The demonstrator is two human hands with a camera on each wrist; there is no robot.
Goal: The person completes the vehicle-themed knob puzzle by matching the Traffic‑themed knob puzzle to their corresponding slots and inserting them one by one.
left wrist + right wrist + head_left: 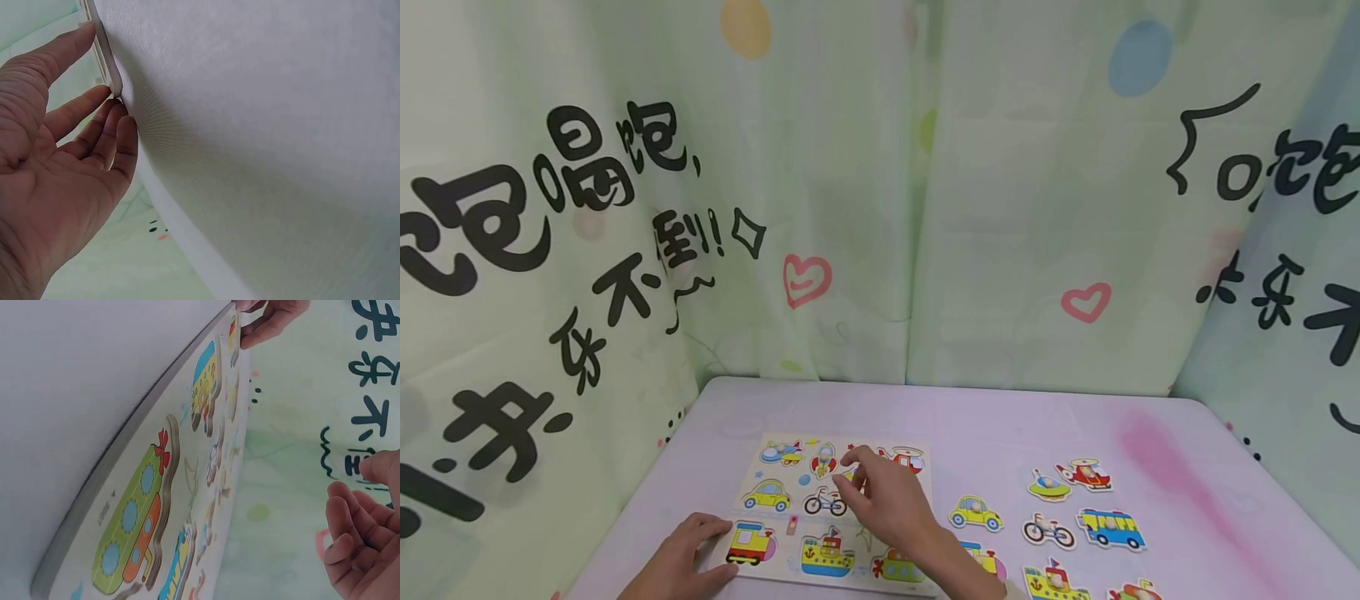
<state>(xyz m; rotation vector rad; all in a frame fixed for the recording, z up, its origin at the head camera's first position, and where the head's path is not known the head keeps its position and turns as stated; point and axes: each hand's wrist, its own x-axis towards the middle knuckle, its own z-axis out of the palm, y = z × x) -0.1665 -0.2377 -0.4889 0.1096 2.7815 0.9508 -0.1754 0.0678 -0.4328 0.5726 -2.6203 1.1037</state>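
The board, marked with rows of vehicle pictures, is laid flat on the table, left of centre. Its near left corner is grasped lightly between the thumb and fingers of the left hand, whose fingertips are seen against the edge in the left wrist view. The right hand is held above the board, well apart from it in the right wrist view, its fingers loosely bent and its grip released.

Loose pieces are spread to the right. The saucer and the helicopter are set farthest back. The car, the bike and the bus are ranged before them. The train is partly covered by the right forearm; the ship and the submarine are cut by the lower frame edge. The table is backed by a printed curtain.
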